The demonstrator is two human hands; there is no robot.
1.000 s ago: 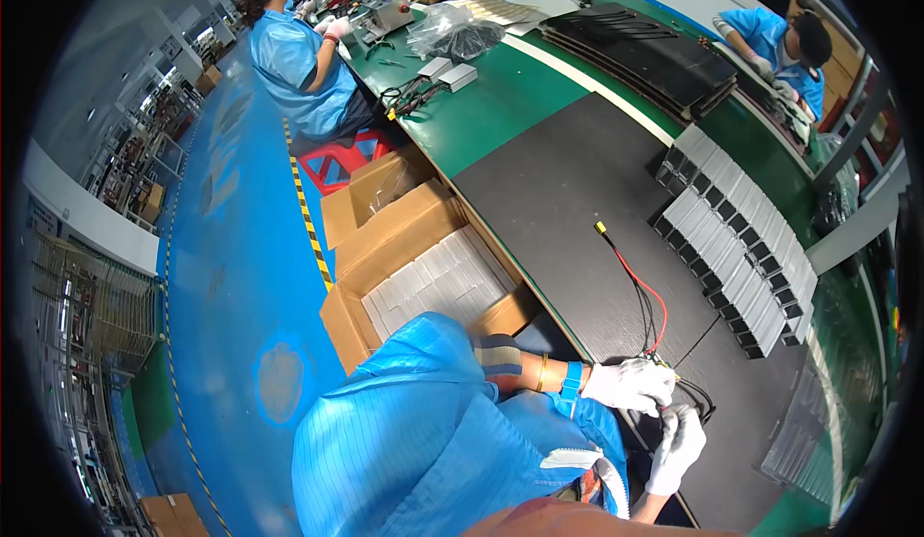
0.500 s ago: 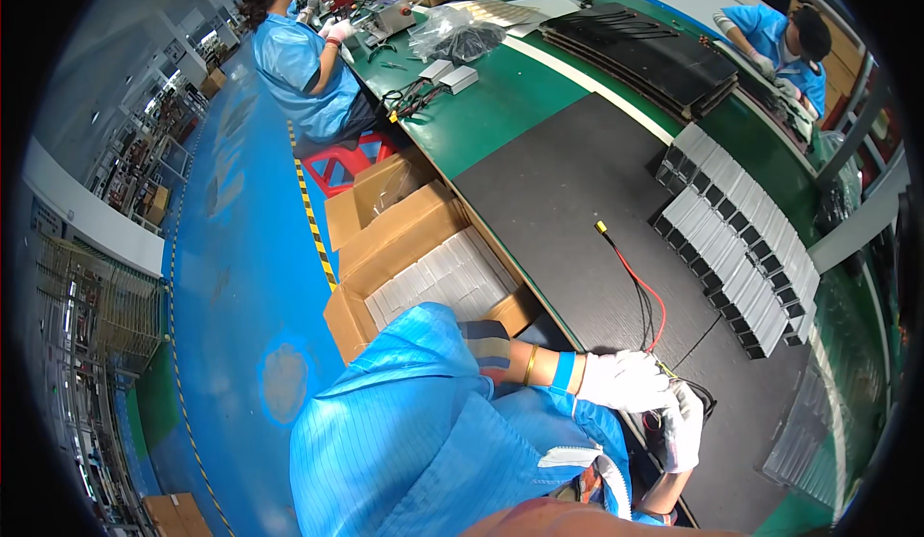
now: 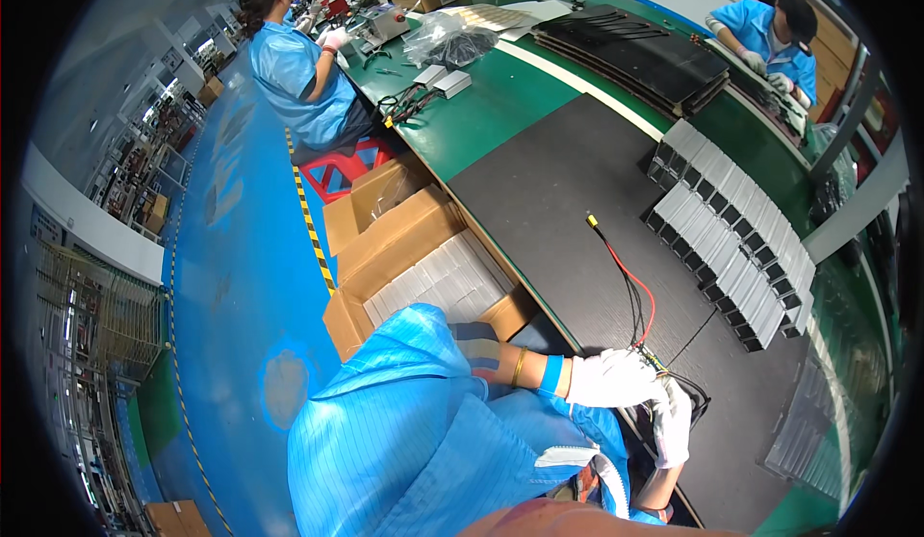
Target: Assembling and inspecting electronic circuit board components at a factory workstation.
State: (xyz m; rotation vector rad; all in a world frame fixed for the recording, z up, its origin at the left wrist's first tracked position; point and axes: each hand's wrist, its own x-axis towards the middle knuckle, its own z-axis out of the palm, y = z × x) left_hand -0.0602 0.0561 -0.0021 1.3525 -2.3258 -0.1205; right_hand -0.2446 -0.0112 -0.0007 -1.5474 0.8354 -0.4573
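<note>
A wire harness lies over the near edge of the black mat [image 3: 539, 171]. Its red wire [image 3: 643, 289] and black wires run away from me to a yellow plug [image 3: 592, 220]. My left hand [image 3: 611, 379], in a white glove, is closed around the near part of the harness. Beside it my right hand [image 3: 672, 425], also gloved, has its fingers curled in against the same wires. Between and just beyond the hands show small yellow-green parts and a loop of black cable [image 3: 698, 397]. The fingertips and what lies under them are mostly hidden.
Rows of silver metal cases [image 3: 736, 229] stand on the mat's right. An open carton [image 3: 351, 282] of similar pale pieces sits left of the bench. Dark panels [image 3: 630, 56] are stacked farther off. Two co-workers in blue sit at the far left and far right.
The whole view has shifted slightly. Both hands stay together at the wires, with only small movement of the gloves; a little more of the yellow-green parts shows beside the left hand.
</note>
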